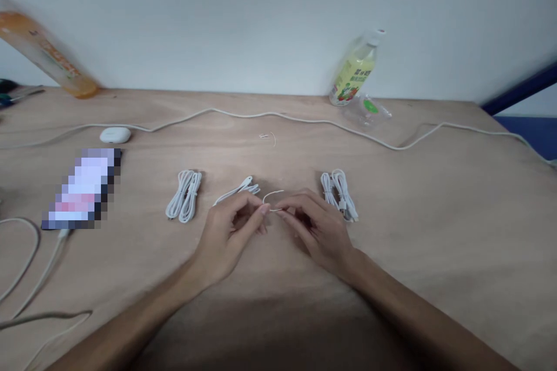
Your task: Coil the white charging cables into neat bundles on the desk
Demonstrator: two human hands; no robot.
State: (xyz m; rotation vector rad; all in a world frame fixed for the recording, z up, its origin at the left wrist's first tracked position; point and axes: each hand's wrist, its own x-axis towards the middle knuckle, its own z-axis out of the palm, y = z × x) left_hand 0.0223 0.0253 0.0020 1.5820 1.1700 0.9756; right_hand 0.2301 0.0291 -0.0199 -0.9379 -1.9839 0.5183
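Note:
A thin white twist tie is pinched between my two hands, its free end curving up and to the right. My left hand has thumb and forefinger closed on one part of it. Close by on the right, my right hand pinches the other part. Just beyond my left hand lies a white cable, partly hidden by the fingers. A coiled white cable bundle rests to the left. More coiled white cable lies behind my right hand.
Small white tie pieces lie farther back. A long white cord crosses the table. At left are a phone with a plugged-in cable, a white earbud case and an orange bottle. A yellow-labelled bottle stands near clear plastic wrap.

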